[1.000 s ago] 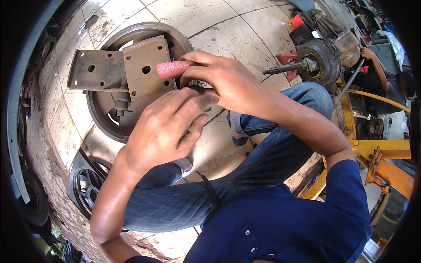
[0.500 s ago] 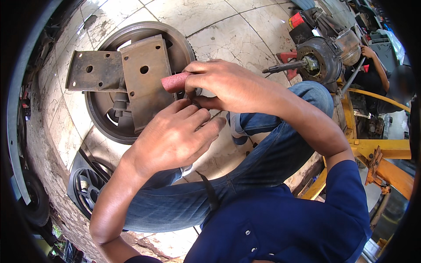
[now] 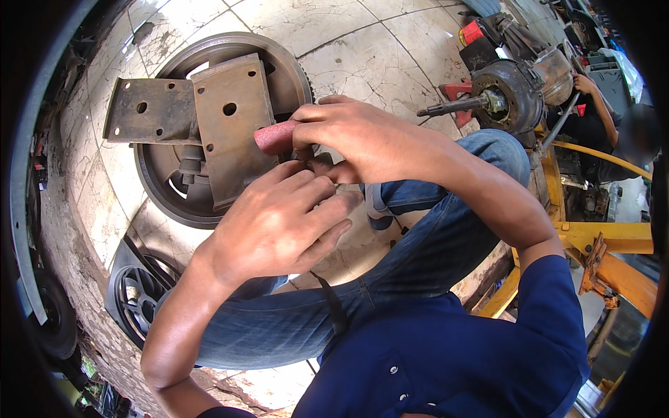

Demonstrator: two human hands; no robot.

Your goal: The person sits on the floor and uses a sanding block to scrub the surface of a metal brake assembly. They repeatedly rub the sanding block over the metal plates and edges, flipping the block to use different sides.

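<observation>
My right hand [image 3: 369,139] is closed around a red, gritty roll of sandpaper [image 3: 274,138], one end of which sticks out to the left. Just below it, my left hand [image 3: 279,219] has its fingers curled in against the right fingertips. A small dark piece seems to be pinched there, but the fingers mostly hide it. Beyond both hands, a rusty metal bracket [image 3: 233,139] with bolt holes rests on a large round flywheel [image 3: 157,184] with a toothed rim. The bracket's second plate [image 3: 150,115] reaches out to the left.
A black pulley-like wheel [image 3: 139,296] lies at lower left on the tiled floor [image 3: 369,52]. To the right stand a drum-shaped assembly with a shaft [image 3: 505,97] and a yellow frame [image 3: 606,237]. Behind them, another person's arm [image 3: 603,104] shows.
The sandpaper roll has shifted slightly left. My right thumb has moved a little, and my left thumb has dropped away from the left fingers.
</observation>
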